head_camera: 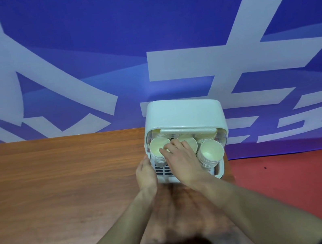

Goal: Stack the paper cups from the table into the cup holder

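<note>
A white plastic cup holder (184, 113) stands at the far right end of the wooden table, its lid raised. Inside are stacks of pale yellow paper cups: one at the left (157, 149), one at the right (211, 153), one in the middle (191, 141) partly hidden. My right hand (180, 161) lies over the middle stack, its fingertips on the rim of the left stack. My left hand (145, 173) rests flat against the holder's left outer wall, fingers together, holding nothing that I can see.
The wooden table (61, 191) stretches to the left and toward me. A blue banner with large white characters (143, 50) hangs right behind the table. Red floor (304, 183) shows to the right of the table edge.
</note>
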Available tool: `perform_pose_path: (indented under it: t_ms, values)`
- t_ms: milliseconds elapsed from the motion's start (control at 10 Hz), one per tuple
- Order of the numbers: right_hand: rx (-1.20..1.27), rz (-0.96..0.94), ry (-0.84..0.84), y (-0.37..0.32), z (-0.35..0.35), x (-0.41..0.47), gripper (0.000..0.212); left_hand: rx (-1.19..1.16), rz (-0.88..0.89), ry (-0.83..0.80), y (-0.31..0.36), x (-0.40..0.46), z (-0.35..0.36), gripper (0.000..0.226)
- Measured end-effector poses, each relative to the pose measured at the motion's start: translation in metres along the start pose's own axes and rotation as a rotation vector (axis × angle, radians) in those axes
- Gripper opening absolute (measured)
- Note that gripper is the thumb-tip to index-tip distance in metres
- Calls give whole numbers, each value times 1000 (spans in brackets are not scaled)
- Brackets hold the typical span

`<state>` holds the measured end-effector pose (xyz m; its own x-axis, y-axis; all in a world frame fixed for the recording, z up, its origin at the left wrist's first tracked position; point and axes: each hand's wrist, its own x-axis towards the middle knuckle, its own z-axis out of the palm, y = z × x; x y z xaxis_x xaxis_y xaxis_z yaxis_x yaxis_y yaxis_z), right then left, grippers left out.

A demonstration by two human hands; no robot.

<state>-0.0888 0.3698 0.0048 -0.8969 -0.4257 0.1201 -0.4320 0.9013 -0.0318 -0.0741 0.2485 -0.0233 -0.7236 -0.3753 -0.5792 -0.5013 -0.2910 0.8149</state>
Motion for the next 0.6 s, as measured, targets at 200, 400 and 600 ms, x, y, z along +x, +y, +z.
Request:
perform_pose_path:
  t_ms: [200,400,600]
  values:
    - [-45,7,-13,-3,1,2,16,-56,-40,-106,8,-6,4,46]
    - [-44,-12,-7,-3,3,4,17,-74,-8,-140,6,-8,3,43]
    - [-6,-3,9,-4,6,2,20,-63,37,-117,5,-8,-1,42]
